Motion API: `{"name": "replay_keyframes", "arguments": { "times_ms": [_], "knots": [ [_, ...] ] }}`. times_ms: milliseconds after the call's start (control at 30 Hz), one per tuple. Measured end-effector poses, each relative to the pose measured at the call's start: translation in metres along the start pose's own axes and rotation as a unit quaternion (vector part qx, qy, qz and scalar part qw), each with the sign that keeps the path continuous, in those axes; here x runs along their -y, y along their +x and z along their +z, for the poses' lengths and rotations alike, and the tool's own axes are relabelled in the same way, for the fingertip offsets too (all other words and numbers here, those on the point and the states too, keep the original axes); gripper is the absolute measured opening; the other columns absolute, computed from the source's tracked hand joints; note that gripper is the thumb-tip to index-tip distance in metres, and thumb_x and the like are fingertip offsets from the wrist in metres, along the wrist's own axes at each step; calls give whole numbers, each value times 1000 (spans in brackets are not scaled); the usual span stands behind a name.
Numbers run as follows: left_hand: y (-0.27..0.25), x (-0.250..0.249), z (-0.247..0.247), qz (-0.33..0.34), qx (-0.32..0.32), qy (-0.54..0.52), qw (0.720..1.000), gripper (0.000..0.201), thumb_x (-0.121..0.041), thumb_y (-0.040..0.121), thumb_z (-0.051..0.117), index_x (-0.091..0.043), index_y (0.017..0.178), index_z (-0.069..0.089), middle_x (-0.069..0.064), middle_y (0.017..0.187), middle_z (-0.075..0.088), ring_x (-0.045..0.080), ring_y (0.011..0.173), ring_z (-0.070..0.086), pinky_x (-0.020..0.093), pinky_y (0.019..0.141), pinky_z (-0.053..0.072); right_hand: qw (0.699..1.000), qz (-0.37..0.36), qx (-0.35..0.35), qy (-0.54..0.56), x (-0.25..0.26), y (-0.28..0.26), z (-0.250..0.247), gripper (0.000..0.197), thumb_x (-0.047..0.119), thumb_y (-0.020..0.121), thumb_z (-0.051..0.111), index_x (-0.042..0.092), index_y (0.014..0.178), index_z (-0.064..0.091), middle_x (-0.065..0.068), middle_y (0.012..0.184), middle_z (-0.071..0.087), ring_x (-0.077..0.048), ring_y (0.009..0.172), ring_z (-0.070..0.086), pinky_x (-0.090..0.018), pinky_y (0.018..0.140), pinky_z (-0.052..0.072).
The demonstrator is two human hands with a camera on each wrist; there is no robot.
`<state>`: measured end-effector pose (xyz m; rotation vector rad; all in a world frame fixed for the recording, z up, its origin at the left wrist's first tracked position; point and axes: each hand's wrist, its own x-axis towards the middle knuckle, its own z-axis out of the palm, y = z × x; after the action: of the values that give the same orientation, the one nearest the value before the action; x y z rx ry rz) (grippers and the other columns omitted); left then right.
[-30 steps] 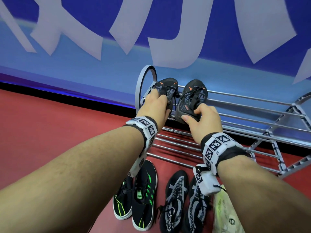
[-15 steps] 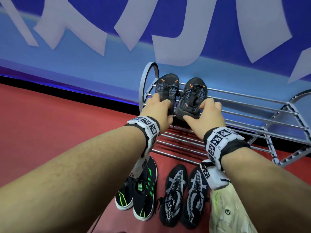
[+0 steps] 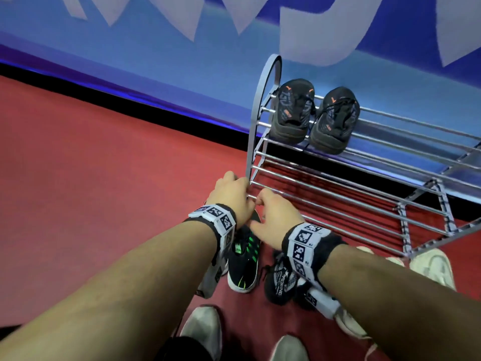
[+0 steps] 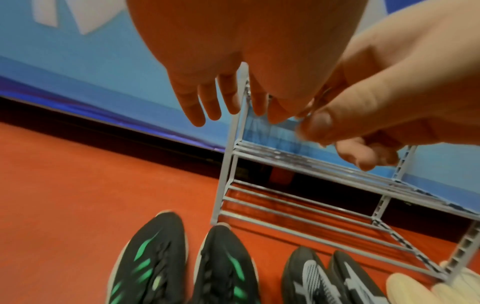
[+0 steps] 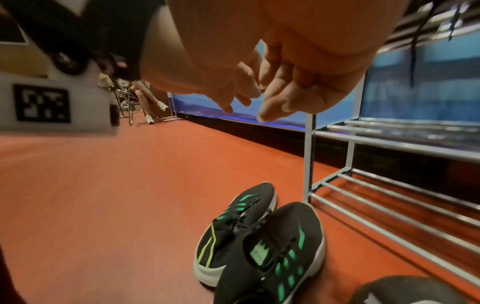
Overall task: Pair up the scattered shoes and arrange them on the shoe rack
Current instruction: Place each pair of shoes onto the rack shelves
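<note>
Both your hands are empty. Left hand (image 3: pixel 230 195) hangs with fingers straight and spread, in front of the near corner post of the shoe rack (image 3: pixel 338 183). Right hand (image 3: pixel 273 220) sits just beside it, fingers loosely curled, nothing in them.

Orange-trimmed black pair (image 3: pixel 315 114) is on the top shelf at the left end, side by side, heels out over the front rail. A lace from the right shoe dangles below the bars.

Green-striped pair (image 4: pixel 182 265) lies on the red floor (image 3: pixel 104 178) directly under your hands, toes close to the rack's bottom corner. Black-and-white pair (image 4: pixel 327 275) sits just to its right. Pale shoes (image 3: pixel 432 267) are farther right, by the rack's other foot.

Risks, as judged:
- The hands are crowded together. Reaching down at once for the green-striped pair, you may knock knuckles or grab the same shoe.
- The left hand is near the post. A bump could jolt the light frame and shake the shelved pair loose, since their heels overhang.
- The hanging lace could snag a shoe lifted past it.
- Pairs lie close on the floor; a quick grab could take mismatched shoes.
</note>
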<state>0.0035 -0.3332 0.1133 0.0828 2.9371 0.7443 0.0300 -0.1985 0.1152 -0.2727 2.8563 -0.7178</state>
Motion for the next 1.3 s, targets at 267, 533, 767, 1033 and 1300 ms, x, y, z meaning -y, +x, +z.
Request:
{"name": "replay_keyframes", "arguments": {
  "times_ms": [267, 533, 767, 1033, 1300],
  "knots": [
    [-9, 76, 62, -93, 93, 0, 991, 16, -22, 79, 54, -16, 94, 57, 6, 106, 48, 34, 105, 50, 44, 89, 48, 995, 53, 84, 7, -22, 11, 85, 44, 36, 77, 68, 22, 113, 46, 0, 113, 58, -24, 98, 60, -35, 81, 50],
    [-14, 107, 134, -138, 222, 42, 964, 52, -30, 74, 62, -20, 123, 50, 8, 127, 48, 38, 115, 50, 46, 96, 47, 987, 68, 142, -11, -46, 19, 133, 62, 34, 76, 69, 21, 131, 43, -2, 129, 55, -24, 115, 58, -37, 93, 50],
    [-11, 123, 152, -211, 245, 90, 942, 63, -44, 76, 66, -25, 131, 41, 5, 127, 49, 36, 114, 44, 46, 92, 46, 979, 81, 186, -15, -64, 13, 153, 60, 34, 73, 68, 22, 126, 43, 1, 118, 61, -24, 103, 62, -32, 83, 52],
    [-10, 113, 154, -176, 232, 34, 956, 42, -28, 86, 62, -7, 119, 49, 14, 116, 62, 35, 105, 62, 38, 85, 50, 960, 75, 268, 26, -70, 4, 162, 52, 44, 75, 65, 19, 118, 50, 4, 96, 66, -20, 87, 66, -26, 70, 47],
    [-14, 111, 138, -139, 213, 28, 967, 23, -25, 87, 57, -9, 103, 61, 15, 103, 66, 34, 89, 61, 32, 70, 45, 968, 82, 239, -5, -63, -10, 161, 15, 27, 91, 57, 16, 99, 65, -5, 93, 67, -24, 83, 60, -23, 66, 37]
  ]
}}
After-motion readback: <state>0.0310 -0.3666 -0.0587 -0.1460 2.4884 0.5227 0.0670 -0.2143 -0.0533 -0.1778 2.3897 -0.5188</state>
